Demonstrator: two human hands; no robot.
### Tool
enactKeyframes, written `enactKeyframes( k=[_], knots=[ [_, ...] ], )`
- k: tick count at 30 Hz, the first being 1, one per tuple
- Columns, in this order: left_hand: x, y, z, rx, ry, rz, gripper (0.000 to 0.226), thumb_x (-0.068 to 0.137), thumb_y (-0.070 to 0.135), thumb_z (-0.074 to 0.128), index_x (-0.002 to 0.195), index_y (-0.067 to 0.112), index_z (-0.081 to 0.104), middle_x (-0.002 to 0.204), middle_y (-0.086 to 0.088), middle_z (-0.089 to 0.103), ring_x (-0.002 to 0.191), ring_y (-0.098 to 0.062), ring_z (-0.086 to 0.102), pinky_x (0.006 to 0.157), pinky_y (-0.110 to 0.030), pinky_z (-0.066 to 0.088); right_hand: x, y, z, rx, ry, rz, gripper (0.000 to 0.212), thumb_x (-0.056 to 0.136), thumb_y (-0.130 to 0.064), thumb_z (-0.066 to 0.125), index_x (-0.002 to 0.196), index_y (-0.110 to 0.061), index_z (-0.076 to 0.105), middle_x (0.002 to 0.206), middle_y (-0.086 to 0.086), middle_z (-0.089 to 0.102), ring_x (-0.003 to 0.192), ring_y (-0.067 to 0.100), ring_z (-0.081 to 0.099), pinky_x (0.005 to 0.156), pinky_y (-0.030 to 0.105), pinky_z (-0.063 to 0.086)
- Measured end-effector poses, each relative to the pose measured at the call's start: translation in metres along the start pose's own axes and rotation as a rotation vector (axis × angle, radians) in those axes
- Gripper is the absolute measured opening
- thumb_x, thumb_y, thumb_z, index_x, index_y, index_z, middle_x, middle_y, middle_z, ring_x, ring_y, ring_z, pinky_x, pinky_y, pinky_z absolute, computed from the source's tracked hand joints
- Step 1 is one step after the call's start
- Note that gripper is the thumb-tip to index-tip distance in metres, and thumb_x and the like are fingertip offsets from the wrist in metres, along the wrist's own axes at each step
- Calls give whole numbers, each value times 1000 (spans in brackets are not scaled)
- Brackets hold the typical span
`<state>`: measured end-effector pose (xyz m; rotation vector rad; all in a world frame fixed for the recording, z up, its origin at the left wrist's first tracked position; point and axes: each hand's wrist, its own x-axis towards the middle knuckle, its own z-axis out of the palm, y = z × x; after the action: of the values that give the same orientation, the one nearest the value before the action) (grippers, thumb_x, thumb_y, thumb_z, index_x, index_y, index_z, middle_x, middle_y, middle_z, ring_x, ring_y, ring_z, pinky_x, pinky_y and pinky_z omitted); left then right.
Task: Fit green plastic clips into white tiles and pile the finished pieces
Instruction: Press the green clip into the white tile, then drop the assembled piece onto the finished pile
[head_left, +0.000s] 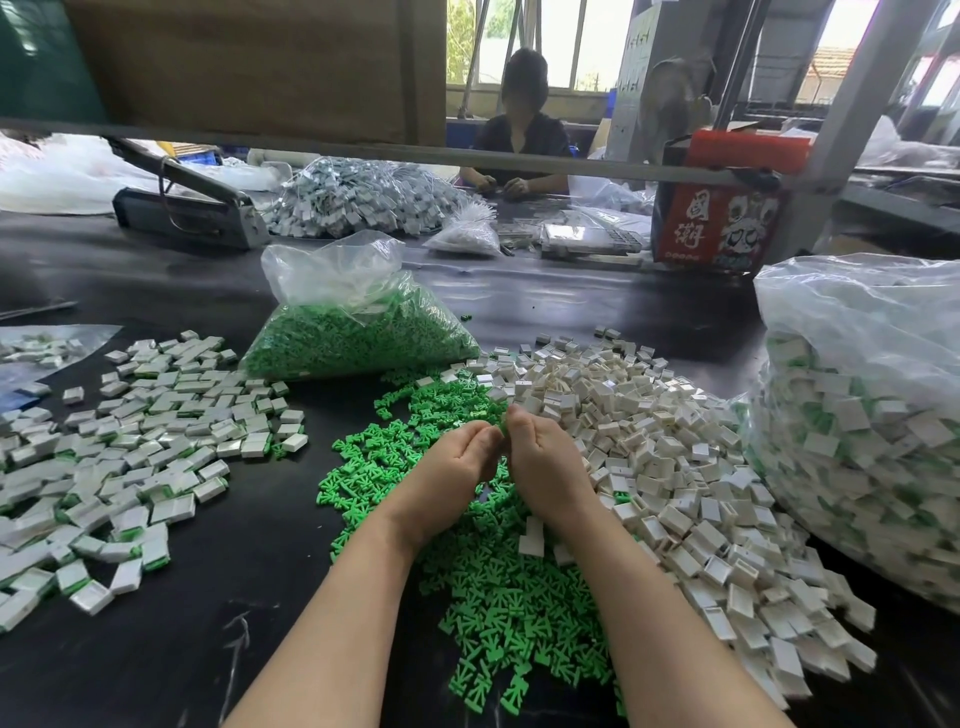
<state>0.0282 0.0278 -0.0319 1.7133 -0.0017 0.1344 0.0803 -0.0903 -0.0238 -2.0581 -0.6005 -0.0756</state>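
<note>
Your left hand (457, 457) and right hand (540, 467) are pushed right up together over the middle of the black table (218, 649), fingers curled in and thumbs nearly touching. Both are pinched narrow around something small between the fingertips, and there's a sliver of green poking out at the gap, but honestly you can't tell whether it's only a clip or a clip going into a tile, since your fingers cover it. Right under your wrists is the loose heap of green clips (498, 587), spreading toward you. Just to your right of that sits the big mound of empty white tiles (649, 441), touching the green heap along its edge, with one tile lying on the clips beside your right wrist. Over on your left, well apart from the clips, are the finished pieces (140, 447), white with green showing at the edges, spread flat more than stacked. Behind the clips is an open clear bag of more green clips (358, 327). At the far right a large clear bag (862, 415) is stuffed with tiles that show green. Across the table another person (522, 130) sits working.
</note>
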Motion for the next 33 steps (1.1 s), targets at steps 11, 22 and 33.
enactKeyframes(
  k=[11, 22, 33],
  knots=[
    [0, 0, 0, -81, -32, -11, 47, 94, 41, 44, 109, -1, 58, 98, -11, 55, 92, -23, 48, 90, -55, 45, -3, -2, 3, 107, 78, -2, 47, 105, -26, 36, 61, -13, 46, 56, 0, 46, 55, 17, 42, 57, 41, 38],
    [4, -8, -9, -117, -102, 29, 41, 105, 25, 41, 73, 35, 64, 63, 19, 48, 58, 4, 43, 55, -9, 38, 1, -3, -14, 488, -162, 53, 36, 104, -12, 40, 68, -13, 42, 57, -5, 35, 48, 6, 32, 50, 19, 30],
    [3, -6, -18, -272, -75, 27, 18, 83, 49, 64, 79, 33, 71, 79, 12, 61, 78, 1, 59, 77, -13, 50, 1, -7, -20, 552, -96, 27, 33, 106, -15, 35, 74, -10, 41, 58, -1, 34, 47, 6, 31, 47, 17, 29]
  ],
)
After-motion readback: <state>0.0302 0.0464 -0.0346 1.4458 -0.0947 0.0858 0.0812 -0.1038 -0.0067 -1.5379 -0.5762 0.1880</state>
